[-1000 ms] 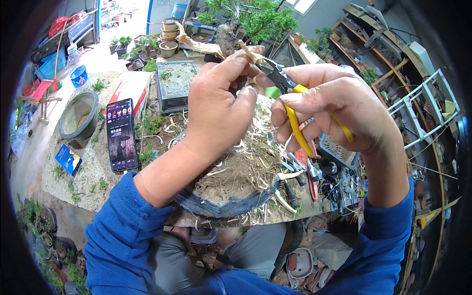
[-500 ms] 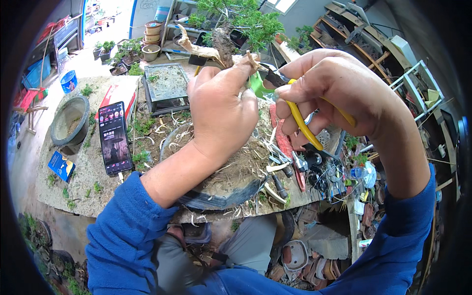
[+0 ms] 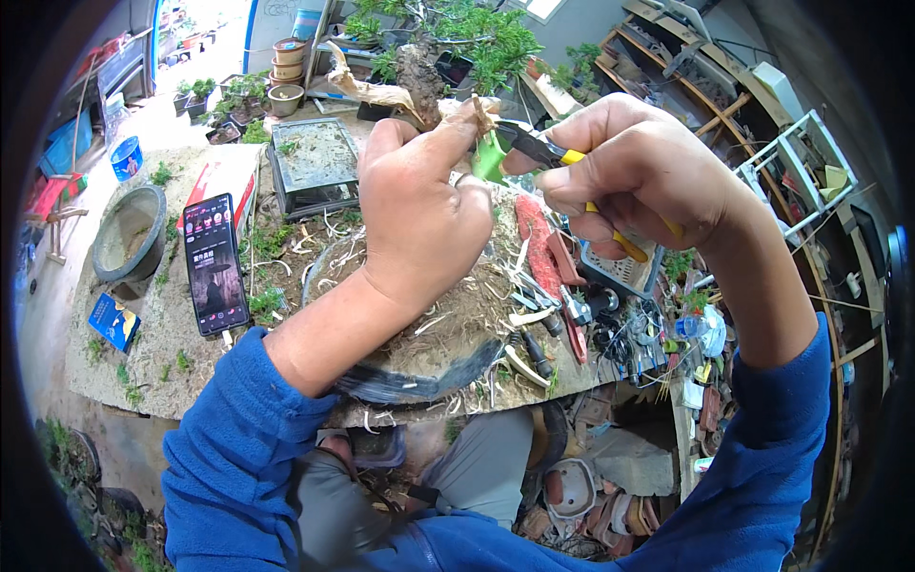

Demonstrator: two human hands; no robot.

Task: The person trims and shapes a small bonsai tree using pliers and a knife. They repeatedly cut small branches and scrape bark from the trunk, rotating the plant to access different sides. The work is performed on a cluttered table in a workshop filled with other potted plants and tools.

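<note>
My left hand (image 3: pixel 424 205) is closed on a pale stripped wood piece (image 3: pixel 481 112) at the base of the bonsai trunk (image 3: pixel 417 76), which carries a bleached branch (image 3: pixel 372 91) and green foliage (image 3: pixel 486 43). My right hand (image 3: pixel 639 176) grips yellow-handled pliers (image 3: pixel 572 157), their dark jaws at the pale wood just right of my left thumb. Whether the jaws bite into it is too small to tell. A green object (image 3: pixel 489 157) shows behind the hands. Below them lie soil and pale shavings (image 3: pixel 429 338) on a dark round turntable (image 3: pixel 400 381).
On the worktable (image 3: pixel 167 367) are a phone (image 3: pixel 215 262), a grey pot (image 3: pixel 129 238), a blue packet (image 3: pixel 114 321), a glass-topped box (image 3: pixel 315 157) and scattered tools (image 3: pixel 572 315). Stacked pots (image 3: pixel 286 62) stand behind; wooden shelving (image 3: pixel 724 105) is at right.
The view has shifted, putting the tree and table higher. My right hand has risen and closed further around the pliers, still at the pale wood; my left hand keeps its hold.
</note>
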